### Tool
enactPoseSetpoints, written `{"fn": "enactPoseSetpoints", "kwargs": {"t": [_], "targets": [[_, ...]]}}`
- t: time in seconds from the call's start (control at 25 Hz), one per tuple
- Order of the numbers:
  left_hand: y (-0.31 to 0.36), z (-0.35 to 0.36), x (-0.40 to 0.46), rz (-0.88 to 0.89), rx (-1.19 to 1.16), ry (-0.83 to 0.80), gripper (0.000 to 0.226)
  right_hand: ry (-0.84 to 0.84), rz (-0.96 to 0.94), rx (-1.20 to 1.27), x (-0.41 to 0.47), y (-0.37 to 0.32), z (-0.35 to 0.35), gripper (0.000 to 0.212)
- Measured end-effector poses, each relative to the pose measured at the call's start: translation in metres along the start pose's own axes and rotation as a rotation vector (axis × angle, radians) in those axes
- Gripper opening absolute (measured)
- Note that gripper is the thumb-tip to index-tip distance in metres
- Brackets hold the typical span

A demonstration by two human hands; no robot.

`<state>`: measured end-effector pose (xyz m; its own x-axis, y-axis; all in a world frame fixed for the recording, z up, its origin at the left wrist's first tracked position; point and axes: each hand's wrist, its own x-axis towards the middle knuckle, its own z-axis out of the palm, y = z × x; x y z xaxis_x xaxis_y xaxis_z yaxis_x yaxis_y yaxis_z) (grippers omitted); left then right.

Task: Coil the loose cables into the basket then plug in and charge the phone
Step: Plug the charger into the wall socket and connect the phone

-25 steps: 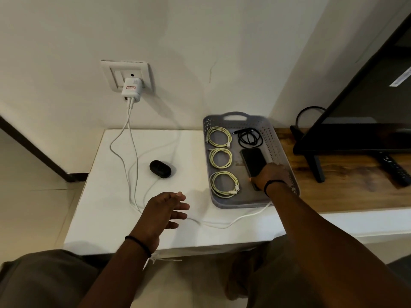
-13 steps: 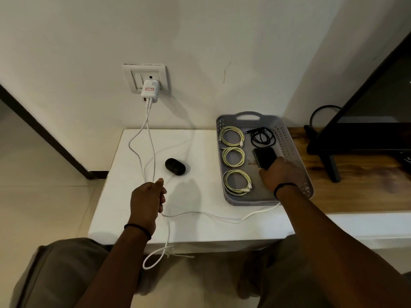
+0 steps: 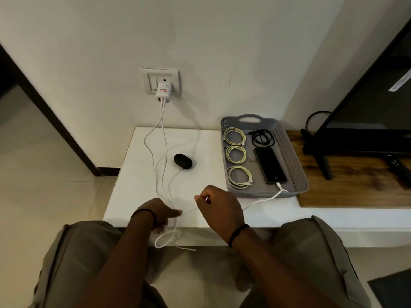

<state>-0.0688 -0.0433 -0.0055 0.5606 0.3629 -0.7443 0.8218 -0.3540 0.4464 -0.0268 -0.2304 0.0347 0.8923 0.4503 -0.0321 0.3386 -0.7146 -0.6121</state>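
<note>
A grey basket [image 3: 295, 152] sits on the white table [image 3: 138, 178] and holds three yellow coiled cables [image 3: 235, 154], a black coiled cable [image 3: 262, 137] and a dark phone [image 3: 269, 164]. A white cable [image 3: 262, 200] is plugged into the phone's near end and runs over the basket rim to my hands. My left hand [image 3: 159, 213] grips the white cable at the table's front edge, with a loop hanging below. My right hand [image 3: 219, 206] pinches the same cable just to the right. Two white cables [image 3: 163, 138] drop from a white charger [image 3: 164, 92] in the wall socket.
A black earbud case [image 3: 182, 160] lies mid-table beside the cables. To the right, a TV [image 3: 367, 121] stands on a wooden shelf [image 3: 355, 187] with a remote [image 3: 399, 168]. My knees sit under the table's front edge.
My right hand has left the phone in the basket and come to the cable near my left hand. My left hand has drawn the cable back toward the table's front edge.
</note>
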Motion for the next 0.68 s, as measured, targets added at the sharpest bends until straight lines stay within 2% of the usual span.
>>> {"fn": "enactPoseSetpoints", "kwargs": {"t": [0.08,0.2,0.28,0.36,0.44,0.52,0.6,0.68], "targets": [[-0.001,0.005,-0.008,-0.004,0.145,-0.118,0.051,-0.099,0.044,-0.025,-0.004,0.004,0.015,0.03],[-0.007,0.0,-0.014,0.011,0.321,-0.151,0.04,-0.21,0.093,-0.044,-0.01,0.019,0.03,0.036],[-0.008,-0.004,-0.02,0.02,0.452,-0.204,0.025,-0.297,0.118,-0.033,-0.012,0.024,0.033,0.033],[-0.006,-0.008,-0.025,0.054,0.508,-0.203,0.022,-0.363,0.122,-0.011,-0.015,0.026,0.034,0.023],[-0.001,-0.014,-0.032,0.115,0.439,-0.206,0.018,-0.395,0.105,0.002,-0.021,0.025,0.034,0.013],[0.007,-0.02,-0.044,0.178,0.32,-0.267,0.023,-0.408,0.086,0.017,-0.028,0.024,0.033,0.028],[0.016,-0.027,-0.056,0.223,0.23,-0.328,0.019,-0.408,0.054,0.031,-0.032,0.023,0.031,0.039],[0.024,-0.033,-0.066,0.262,0.137,-0.329,0.018,-0.369,-0.027,0.049,-0.035,0.02,0.031,0.031]]}}
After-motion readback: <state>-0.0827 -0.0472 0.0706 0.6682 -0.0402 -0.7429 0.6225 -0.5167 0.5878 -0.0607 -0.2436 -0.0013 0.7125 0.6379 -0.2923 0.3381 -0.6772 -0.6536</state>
